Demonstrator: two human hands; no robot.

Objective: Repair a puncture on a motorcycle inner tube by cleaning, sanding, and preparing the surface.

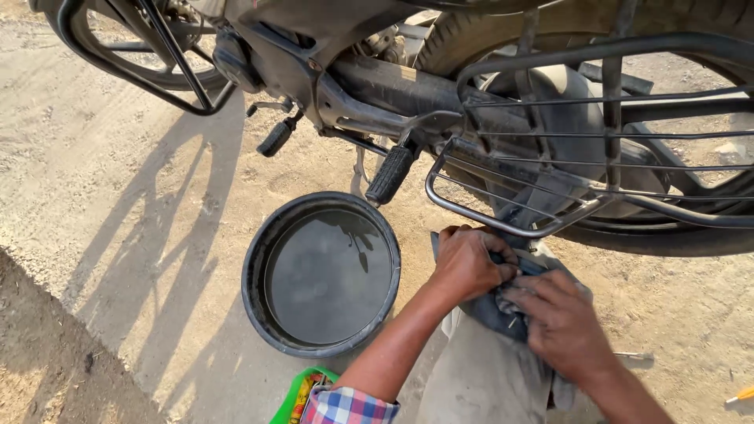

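My left hand point(469, 263) was clenched around a dark, grimy rag point(503, 310), fingers curled over its upper edge, and my right hand point(561, 322) gripped the same rag from the other side — the two hands touched over the bunched cloth. The rag lay on my knee, over grey trousers point(479, 377), just below the lower bar of the motorcycle's side guard point(510, 228). To the left of my hands, near but apart from them, a round black pan point(255, 271) sat on the sandy ground point(118, 173), holding dark liquid that mirrored the footpeg point(390, 174) above it. The rear wheel point(667, 235) stood just behind the guard. A checked sleeve point(345, 407) covered my left forearm, and beside it showed a green container point(292, 396) — its contents I could not make out.
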